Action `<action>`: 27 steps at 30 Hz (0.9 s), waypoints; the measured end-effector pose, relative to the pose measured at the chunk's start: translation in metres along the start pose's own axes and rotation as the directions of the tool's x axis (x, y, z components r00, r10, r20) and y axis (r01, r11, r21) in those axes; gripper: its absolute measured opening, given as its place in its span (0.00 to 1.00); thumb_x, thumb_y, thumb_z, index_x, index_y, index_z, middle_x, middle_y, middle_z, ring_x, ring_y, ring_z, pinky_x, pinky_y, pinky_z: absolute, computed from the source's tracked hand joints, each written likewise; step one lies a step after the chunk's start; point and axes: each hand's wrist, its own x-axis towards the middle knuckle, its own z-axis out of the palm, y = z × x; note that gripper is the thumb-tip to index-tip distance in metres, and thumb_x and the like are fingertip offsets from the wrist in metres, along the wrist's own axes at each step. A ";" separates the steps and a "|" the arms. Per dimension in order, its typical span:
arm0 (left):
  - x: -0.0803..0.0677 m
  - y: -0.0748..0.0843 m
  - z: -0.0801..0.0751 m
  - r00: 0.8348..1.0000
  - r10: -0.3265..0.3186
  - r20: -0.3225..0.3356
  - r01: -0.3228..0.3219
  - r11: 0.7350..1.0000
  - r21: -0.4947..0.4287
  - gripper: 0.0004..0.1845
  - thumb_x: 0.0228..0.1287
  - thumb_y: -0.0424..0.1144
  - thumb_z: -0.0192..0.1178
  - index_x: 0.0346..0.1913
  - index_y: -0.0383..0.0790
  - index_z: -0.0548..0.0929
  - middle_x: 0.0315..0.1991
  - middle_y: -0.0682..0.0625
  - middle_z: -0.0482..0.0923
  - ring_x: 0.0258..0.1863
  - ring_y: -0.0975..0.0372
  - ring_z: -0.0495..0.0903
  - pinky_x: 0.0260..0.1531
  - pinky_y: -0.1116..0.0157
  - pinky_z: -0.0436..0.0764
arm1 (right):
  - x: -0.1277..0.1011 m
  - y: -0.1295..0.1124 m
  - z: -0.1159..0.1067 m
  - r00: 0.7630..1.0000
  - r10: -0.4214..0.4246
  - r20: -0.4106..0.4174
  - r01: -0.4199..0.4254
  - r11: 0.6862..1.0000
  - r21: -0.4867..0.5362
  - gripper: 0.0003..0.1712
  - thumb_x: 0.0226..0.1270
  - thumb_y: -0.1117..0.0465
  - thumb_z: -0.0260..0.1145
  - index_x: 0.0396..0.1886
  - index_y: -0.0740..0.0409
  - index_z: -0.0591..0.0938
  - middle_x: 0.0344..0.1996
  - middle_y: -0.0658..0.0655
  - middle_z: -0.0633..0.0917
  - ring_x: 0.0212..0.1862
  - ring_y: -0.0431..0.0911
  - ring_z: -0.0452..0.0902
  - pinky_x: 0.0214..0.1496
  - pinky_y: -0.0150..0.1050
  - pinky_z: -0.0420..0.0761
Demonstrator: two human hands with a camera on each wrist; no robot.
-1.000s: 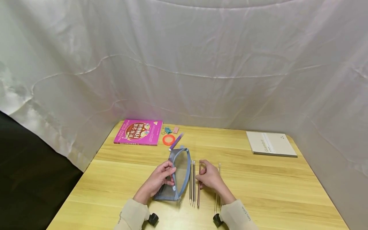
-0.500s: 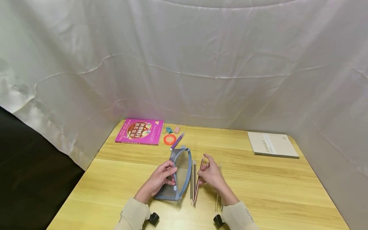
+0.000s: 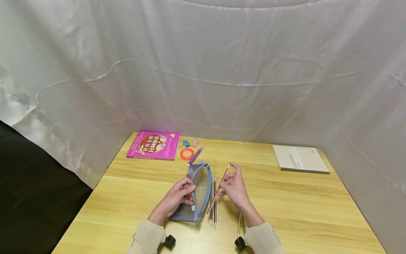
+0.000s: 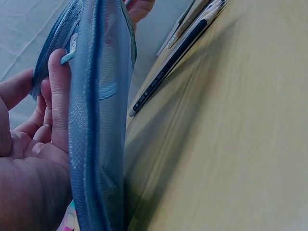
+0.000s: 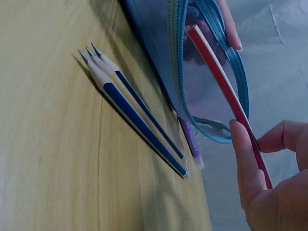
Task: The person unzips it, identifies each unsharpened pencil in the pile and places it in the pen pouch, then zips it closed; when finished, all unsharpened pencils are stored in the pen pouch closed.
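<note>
A pink book point(image 3: 153, 145) is seen at the far left of the table point(image 3: 301, 211), w/ an orange tape ring point(image 3: 186, 154) and purple pen point(image 3: 195, 156) just beside it. Nearer, the blue mesh pouch point(image 3: 197, 192) is gripped by the left hand point(image 3: 177, 197), fingers curled round its open zip edge; its mouth is held facing right. Three pencils point(image 3: 213, 201) lie just beside the pouch, long axes parallel to it. The red pencil point(image 3: 219, 188) is pinched by the right hand point(image 3: 234, 188), tilted, its lower tip angled left toward the pouch opening; in the right wrist view it is seen at the zip point(image 5: 179, 57). A grey notebook point(image 3: 299, 158) lies far right.
</note>
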 end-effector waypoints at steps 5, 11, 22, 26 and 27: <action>0.000 0.000 0.000 1.000 -0.002 -0.002 0.002 1.000 0.007 0.08 0.79 0.42 0.57 0.43 0.42 0.71 0.32 0.53 0.73 0.28 0.64 0.78 0.29 0.66 0.89 | -0.002 -0.003 0.001 0.999 -0.017 -0.037 0.018 1.000 0.024 0.55 0.57 0.85 0.61 0.80 0.51 0.53 0.47 0.64 0.70 0.35 0.47 0.81 0.36 0.49 0.92; 0.000 -0.001 0.000 1.000 -0.013 -0.005 0.013 1.000 0.013 0.09 0.79 0.42 0.57 0.43 0.41 0.70 0.32 0.52 0.72 0.28 0.64 0.78 0.29 0.65 0.89 | -0.003 -0.004 0.005 0.997 -0.031 -0.070 0.036 0.997 0.064 0.56 0.57 0.87 0.61 0.79 0.50 0.52 0.47 0.63 0.70 0.38 0.48 0.81 0.37 0.48 0.92; 0.000 0.000 0.001 1.000 -0.001 -0.014 0.002 1.000 0.022 0.09 0.79 0.41 0.57 0.42 0.42 0.71 0.33 0.52 0.72 0.29 0.64 0.78 0.30 0.65 0.90 | -0.007 -0.005 0.017 0.996 -0.079 -0.051 0.081 0.996 0.042 0.56 0.54 0.85 0.66 0.77 0.45 0.56 0.48 0.65 0.73 0.40 0.49 0.82 0.35 0.49 0.92; 0.001 0.001 0.002 1.000 -0.001 -0.006 0.001 1.000 0.022 0.08 0.79 0.41 0.57 0.42 0.41 0.71 0.33 0.52 0.72 0.29 0.64 0.79 0.30 0.65 0.90 | -0.009 -0.006 0.020 0.995 -0.087 -0.038 0.088 0.996 0.026 0.56 0.54 0.85 0.66 0.77 0.45 0.56 0.49 0.66 0.73 0.40 0.50 0.81 0.35 0.48 0.92; 0.001 0.001 0.002 1.000 0.000 -0.005 0.000 1.000 0.022 0.08 0.79 0.41 0.57 0.42 0.41 0.71 0.33 0.52 0.72 0.29 0.64 0.79 0.30 0.65 0.90 | -0.009 -0.005 0.021 0.996 -0.088 -0.034 0.089 0.996 0.024 0.56 0.54 0.85 0.66 0.77 0.46 0.56 0.49 0.66 0.73 0.40 0.50 0.81 0.35 0.48 0.92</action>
